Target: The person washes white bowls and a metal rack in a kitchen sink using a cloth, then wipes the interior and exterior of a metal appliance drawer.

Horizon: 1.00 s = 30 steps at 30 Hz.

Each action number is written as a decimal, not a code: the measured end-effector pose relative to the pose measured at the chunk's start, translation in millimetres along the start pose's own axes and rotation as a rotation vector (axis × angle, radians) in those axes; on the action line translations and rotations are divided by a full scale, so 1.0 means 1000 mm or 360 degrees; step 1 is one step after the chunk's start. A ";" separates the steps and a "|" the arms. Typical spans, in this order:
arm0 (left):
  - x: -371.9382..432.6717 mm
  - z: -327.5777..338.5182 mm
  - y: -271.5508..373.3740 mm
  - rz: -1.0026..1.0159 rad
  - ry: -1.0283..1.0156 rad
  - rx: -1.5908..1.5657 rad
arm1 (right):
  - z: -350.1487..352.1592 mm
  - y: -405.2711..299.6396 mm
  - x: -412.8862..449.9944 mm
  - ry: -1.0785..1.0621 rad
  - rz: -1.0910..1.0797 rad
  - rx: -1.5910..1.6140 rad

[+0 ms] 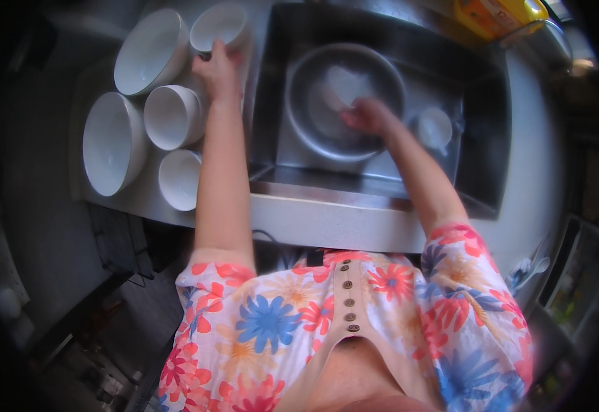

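Observation:
My left hand (219, 74) grips the near rim of a small white bowl (219, 26) on the counter, left of the sink. Over a round metal basin (299, 131) in the sink, my right hand (369, 116) holds a white object (348, 85). Motion blur hides what kind of object it is. A white cup-like vessel (435, 127) sits in the sink, right of the basin. Beside my left forearm stand two more small white bowls, one farther (168, 116) and one nearer (180, 180); the forearm partly covers the nearer one.
Two large white bowls, one at the back (147, 54) and one nearer the front (109, 144), stand farther left. Dark steel walls surround the sink (485, 129). A yellow package (500, 18) is behind it. The counter's front edge (330, 219) runs before my body; white spoon-like utensils (531, 270) lie right.

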State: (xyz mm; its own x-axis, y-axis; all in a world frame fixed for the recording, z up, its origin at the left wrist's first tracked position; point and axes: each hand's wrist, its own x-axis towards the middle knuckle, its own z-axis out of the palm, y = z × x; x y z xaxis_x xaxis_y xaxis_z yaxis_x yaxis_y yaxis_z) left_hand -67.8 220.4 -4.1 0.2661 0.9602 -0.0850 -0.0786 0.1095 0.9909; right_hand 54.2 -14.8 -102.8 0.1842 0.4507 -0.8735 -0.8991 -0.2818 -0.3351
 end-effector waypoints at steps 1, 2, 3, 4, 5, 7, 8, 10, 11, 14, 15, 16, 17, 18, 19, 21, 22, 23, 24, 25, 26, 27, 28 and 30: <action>-0.008 -0.001 0.000 -0.0072 -0.0103 -0.0188 | 0.001 0.001 -0.003 0.0023 0.0013 -0.0009; -0.025 0.004 -0.006 -0.0160 -0.0254 -0.0188 | 0.001 0.001 -0.005 0.0050 0.0010 0.0015; -0.045 0.014 -0.005 -0.0237 -0.0394 -0.0184 | 0.005 0.002 -0.008 0.0058 -0.0003 0.0025; -0.052 0.017 -0.018 -0.0232 -0.0532 0.0245 | 0.019 0.005 -0.011 0.0036 -0.0004 0.0005; -0.054 0.017 -0.039 -0.0228 -0.0661 0.0677 | 0.039 0.008 -0.015 0.0020 0.0005 -0.0011; -0.066 0.024 -0.086 -0.0345 -0.0623 0.0942 | 0.059 0.013 -0.025 -0.0005 -0.0128 -0.0158; -0.066 0.025 -0.097 -0.0355 -0.0624 0.0936 | 0.060 0.012 -0.030 -0.0087 -0.0151 -0.0296; -0.067 0.029 -0.108 -0.0443 -0.0710 0.0704 | 0.043 0.006 -0.024 -0.0098 -0.0242 -0.0698; -0.067 0.030 -0.111 -0.0437 -0.0658 0.0684 | 0.030 0.002 -0.017 -0.0127 -0.0330 -0.1105; -0.074 0.036 -0.096 -0.0333 -0.0655 0.0963 | -0.004 0.007 0.002 0.0163 -0.0934 -0.2368; -0.074 0.033 -0.103 -0.0287 -0.0613 0.1142 | -0.001 0.014 -0.006 0.0267 -0.1279 -0.3237; -0.073 0.030 -0.109 -0.0240 -0.0570 0.1321 | 0.006 0.029 -0.016 0.0502 -0.1458 -0.3437; -0.072 0.027 -0.115 -0.0244 -0.0561 0.1327 | 0.005 0.026 -0.011 0.0488 -0.1461 -0.3436; -0.073 0.030 -0.120 -0.0223 -0.0616 0.1382 | -0.001 0.017 -0.004 0.0447 -0.1147 -0.3164; -0.075 0.034 -0.122 -0.0201 -0.0671 0.1438 | -0.010 0.008 0.006 0.0403 -0.0850 -0.2875; -0.080 0.039 -0.118 -0.0203 -0.0710 0.1447 | -0.020 0.003 0.017 0.0549 -0.0783 -0.2221; -0.080 0.035 -0.116 -0.0217 -0.0700 0.1455 | 0.006 0.000 -0.002 0.0478 -0.0874 -0.1636; -0.082 0.036 -0.116 -0.0223 -0.0701 0.1452 | 0.022 0.000 -0.015 0.0426 -0.0935 -0.1041; -0.086 0.042 -0.114 -0.0288 -0.0710 0.1434 | 0.023 0.008 -0.009 0.0288 -0.1119 -0.1316; -0.086 0.044 -0.115 -0.0354 -0.0704 0.1422 | 0.034 0.015 -0.007 0.0127 -0.1299 -0.1593; -0.085 0.043 -0.116 -0.0350 -0.0706 0.1422 | 0.037 0.021 -0.011 0.0033 -0.1303 -0.1941; -0.081 0.034 -0.122 -0.0333 -0.0684 0.1419 | 0.051 0.027 -0.025 -0.0087 -0.1294 -0.2293; -0.081 0.034 -0.121 -0.0308 -0.0688 0.1409 | 0.057 0.028 -0.032 -0.0098 -0.1027 -0.2467; -0.083 0.042 -0.111 -0.0327 -0.0889 0.1470 | 0.045 0.042 -0.019 0.0075 -0.1205 -0.2859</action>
State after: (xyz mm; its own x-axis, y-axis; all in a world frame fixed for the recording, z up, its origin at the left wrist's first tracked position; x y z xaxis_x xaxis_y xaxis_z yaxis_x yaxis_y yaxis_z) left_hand -40.6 117.3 -102.6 0.6075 0.6687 -0.4288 0.7046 -0.2043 0.6796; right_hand -5.2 2.3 -84.4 0.3119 0.8637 -0.3960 0.7381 -0.4827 -0.4714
